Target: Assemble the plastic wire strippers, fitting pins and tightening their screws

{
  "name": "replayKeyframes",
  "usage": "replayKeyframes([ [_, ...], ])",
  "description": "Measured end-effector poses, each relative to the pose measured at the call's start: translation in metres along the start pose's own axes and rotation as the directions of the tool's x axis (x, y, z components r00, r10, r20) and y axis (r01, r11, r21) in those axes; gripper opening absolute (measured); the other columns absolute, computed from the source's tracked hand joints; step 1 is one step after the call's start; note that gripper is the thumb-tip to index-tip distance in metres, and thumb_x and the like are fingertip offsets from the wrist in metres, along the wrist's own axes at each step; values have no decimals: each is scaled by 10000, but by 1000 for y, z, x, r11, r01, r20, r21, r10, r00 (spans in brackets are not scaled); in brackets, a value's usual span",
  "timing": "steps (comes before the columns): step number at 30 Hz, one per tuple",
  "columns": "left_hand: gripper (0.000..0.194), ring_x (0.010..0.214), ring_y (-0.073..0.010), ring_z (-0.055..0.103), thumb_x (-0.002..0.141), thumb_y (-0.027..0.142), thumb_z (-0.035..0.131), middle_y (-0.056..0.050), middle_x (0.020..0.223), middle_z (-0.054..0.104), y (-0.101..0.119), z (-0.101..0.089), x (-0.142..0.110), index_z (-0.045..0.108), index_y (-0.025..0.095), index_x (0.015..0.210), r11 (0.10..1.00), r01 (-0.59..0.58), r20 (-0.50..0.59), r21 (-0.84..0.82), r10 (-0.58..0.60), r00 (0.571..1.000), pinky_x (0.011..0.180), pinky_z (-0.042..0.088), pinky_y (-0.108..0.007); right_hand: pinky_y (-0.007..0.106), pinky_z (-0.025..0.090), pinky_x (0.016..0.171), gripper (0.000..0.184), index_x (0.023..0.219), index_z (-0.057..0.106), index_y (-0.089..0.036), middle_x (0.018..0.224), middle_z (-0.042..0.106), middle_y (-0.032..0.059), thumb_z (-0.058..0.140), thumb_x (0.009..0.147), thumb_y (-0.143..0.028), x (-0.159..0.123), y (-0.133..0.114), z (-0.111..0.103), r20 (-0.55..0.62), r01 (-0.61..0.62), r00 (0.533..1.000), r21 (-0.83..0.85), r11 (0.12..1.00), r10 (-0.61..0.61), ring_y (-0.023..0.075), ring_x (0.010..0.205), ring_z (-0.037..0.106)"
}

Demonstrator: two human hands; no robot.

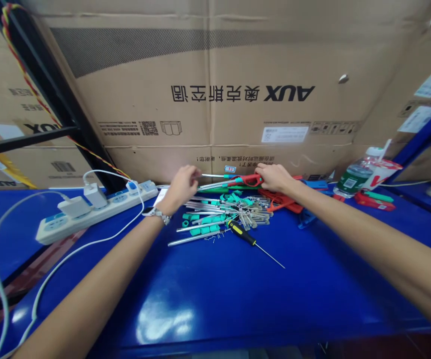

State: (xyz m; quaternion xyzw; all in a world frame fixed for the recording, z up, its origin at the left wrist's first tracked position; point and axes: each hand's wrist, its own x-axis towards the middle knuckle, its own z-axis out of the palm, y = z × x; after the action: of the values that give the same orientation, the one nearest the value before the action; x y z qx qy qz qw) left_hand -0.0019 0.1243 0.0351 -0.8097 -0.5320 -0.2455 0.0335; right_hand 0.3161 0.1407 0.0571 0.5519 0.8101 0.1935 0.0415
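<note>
My left hand [183,187], with a watch and bracelet at the wrist, is curled closed by the left tips of metal tubes at the back of the table. What its fingers hold, if anything, is hidden. My right hand [274,177] is closed at the handle end of a red long-nosed lighter [250,180], whose barrel points left toward my left hand. Beneath lies a pile of metal tubes [196,240], green plastic pieces [206,229] and clear small parts [250,218]. A black-and-yellow screwdriver [242,233] lies in front. More red handles [288,202] sit under my right wrist.
At left, a white power strip [120,199] carries chargers with white cables over the blue table [215,299]. A bottle with a green label [353,177], a red-and-white cup [385,172] and a red-and-green item [375,201] stand at right. Cardboard [237,60] walls off the back.
</note>
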Motion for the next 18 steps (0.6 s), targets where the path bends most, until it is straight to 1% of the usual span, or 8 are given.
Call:
replayKeyframes([
  [1,425,1199,-303,596,822,91,480,-149,1267,672,-10,-3,3,653,135,1208,995,43,85,85,-50,995,1049,482,-431,331,383,654,272,1092,671,-164,1202,678,126,553,847,-158,-2,2,-1,-8,0,1000,7,1000,0,261,943,686],
  [3,419,1162,-335,627,765,146,588,-139,1224,703,-24,-5,9,693,147,1171,993,41,206,110,-64,976,1002,511,-439,327,359,635,271,1084,669,-168,1190,684,112,554,840,-151,-4,4,-2,-25,-4,1000,23,1000,5,258,942,682],
  [4,401,1116,-328,655,751,171,615,-117,1186,725,-27,-3,12,716,168,1140,993,33,261,111,-61,963,968,529,-422,324,346,626,267,1080,668,-171,1186,686,107,554,839,-151,-5,4,-2,-35,-8,999,32,999,9,255,939,681],
  [6,377,1048,-307,690,741,214,643,-85,1141,750,-29,1,17,745,200,1104,996,10,327,93,-40,944,916,546,-390,318,327,616,251,1071,668,-177,1179,691,100,558,845,-162,-7,6,-3,-50,-16,999,46,999,18,248,923,680],
  [9,429,1048,-272,693,756,232,639,-66,1188,750,-26,7,23,733,225,1174,997,-26,384,73,-4,923,909,542,-355,311,320,618,235,1061,670,-182,1168,696,98,568,849,-171,-10,12,-1,-65,-31,997,63,998,35,240,907,678],
  [12,461,1048,-240,693,767,215,642,-42,1197,752,-25,9,30,710,243,1223,995,-73,452,61,37,891,892,536,-317,313,338,630,241,1059,679,-184,1158,700,96,562,849,-159,-16,25,1,-82,-54,995,77,996,61,247,906,680],
  [14,427,1035,-255,697,779,225,668,-48,1168,757,-24,9,35,714,241,1203,993,-94,473,73,49,880,882,530,-328,315,362,647,250,1069,686,-185,1163,702,96,552,859,-160,-21,35,3,-105,-71,991,102,992,81,251,908,683],
  [18,370,1026,-310,686,780,276,764,-99,1125,744,-16,13,43,723,201,1140,985,-136,459,110,71,886,896,516,-375,310,401,678,283,1089,699,-194,1164,711,93,561,847,-146,-31,49,7,-147,-93,982,178,980,120,259,952,687],
])
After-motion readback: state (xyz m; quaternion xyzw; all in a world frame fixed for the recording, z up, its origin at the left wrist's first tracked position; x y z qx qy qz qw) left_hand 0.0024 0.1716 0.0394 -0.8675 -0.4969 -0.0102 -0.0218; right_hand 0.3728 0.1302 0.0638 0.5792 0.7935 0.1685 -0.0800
